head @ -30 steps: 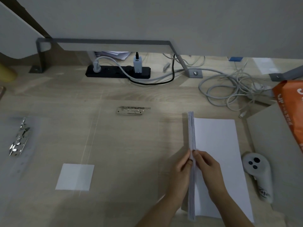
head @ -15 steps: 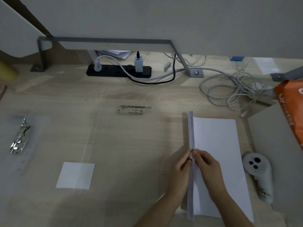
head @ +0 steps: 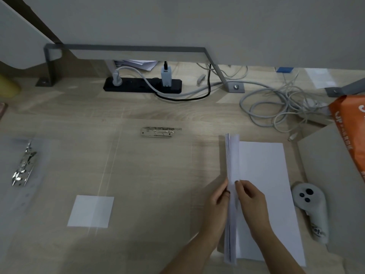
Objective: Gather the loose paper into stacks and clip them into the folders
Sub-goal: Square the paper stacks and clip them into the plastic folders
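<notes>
The stack of white paper sheets stands on its long edge around 4 o'clock on the pale wooden surface. Its far end was tight a moment ago and now fans open to the right, so I'd guess it's still being squared up and isn't ready to clip. The left hand and right hand each keep a closed grip, pinching the stack from either side. The silver metal folder clip lies well apart at 11 o'clock.

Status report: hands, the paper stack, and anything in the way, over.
Left hand and right hand both pinch the paper stack, upright on its long edge. Not yet clipped. VR controller lies beside it, right side.
</notes>
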A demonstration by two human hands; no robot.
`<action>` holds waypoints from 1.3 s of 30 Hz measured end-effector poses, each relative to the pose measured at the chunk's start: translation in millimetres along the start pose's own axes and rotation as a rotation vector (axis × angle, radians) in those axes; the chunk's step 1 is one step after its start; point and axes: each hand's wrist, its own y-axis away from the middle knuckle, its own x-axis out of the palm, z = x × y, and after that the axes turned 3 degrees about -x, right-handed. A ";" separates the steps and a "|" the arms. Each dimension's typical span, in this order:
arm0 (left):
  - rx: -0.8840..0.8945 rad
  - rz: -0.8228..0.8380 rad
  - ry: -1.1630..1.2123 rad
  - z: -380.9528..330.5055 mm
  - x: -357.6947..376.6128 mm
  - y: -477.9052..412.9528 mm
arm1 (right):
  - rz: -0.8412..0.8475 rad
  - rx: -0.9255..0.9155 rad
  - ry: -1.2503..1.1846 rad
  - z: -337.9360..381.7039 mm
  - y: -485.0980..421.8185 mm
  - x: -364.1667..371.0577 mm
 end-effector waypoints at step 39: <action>0.259 -0.211 -0.731 19.3 9.8 -6.4 | -0.067 0.019 -0.125 -17.0 -0.1 2.3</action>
